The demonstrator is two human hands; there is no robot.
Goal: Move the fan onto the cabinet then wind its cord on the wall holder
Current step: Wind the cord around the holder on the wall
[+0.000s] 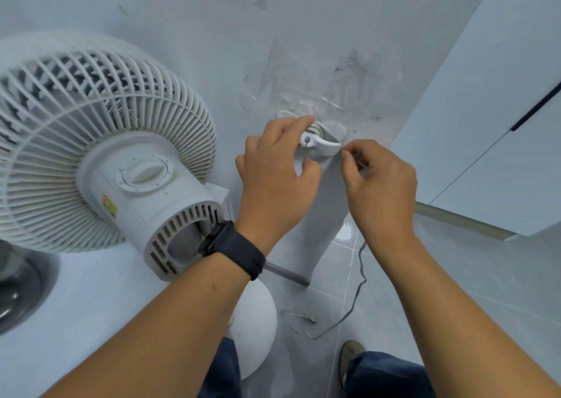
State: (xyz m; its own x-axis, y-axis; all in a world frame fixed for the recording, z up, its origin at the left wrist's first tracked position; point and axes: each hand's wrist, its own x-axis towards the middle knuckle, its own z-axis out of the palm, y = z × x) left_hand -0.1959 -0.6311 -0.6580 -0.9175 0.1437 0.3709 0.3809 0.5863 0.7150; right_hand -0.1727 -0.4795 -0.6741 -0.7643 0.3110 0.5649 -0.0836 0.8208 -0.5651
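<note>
1. Here, the cord (361, 279) hangs from the right hand (381, 185) down to the tiled floor (455, 306), running mostly vertical, then curving left to its plug (311, 318), which lies flat on the tiles with its prongs pointing right.
2. Right hand: thumb and forefinger pinched narrow on the cord just right of the wall holder (321, 144); the remaining fingers are curled.
3. Wall holder: white, fixed to the wall (273, 33), with several turns of cord already wound behind its front arm. That arm runs roughly left to right.
4. Left hand (277, 179): forefinger over the top of the holder, thumb below it, touching its left end; the fingers are curved around it.
5. Fan (100, 154): stands on the white cabinet (91, 306) to the left of the holder, motor housing toward the camera, grille facing away.
6. Watch (233, 250), dark strap, on the left wrist.
</note>
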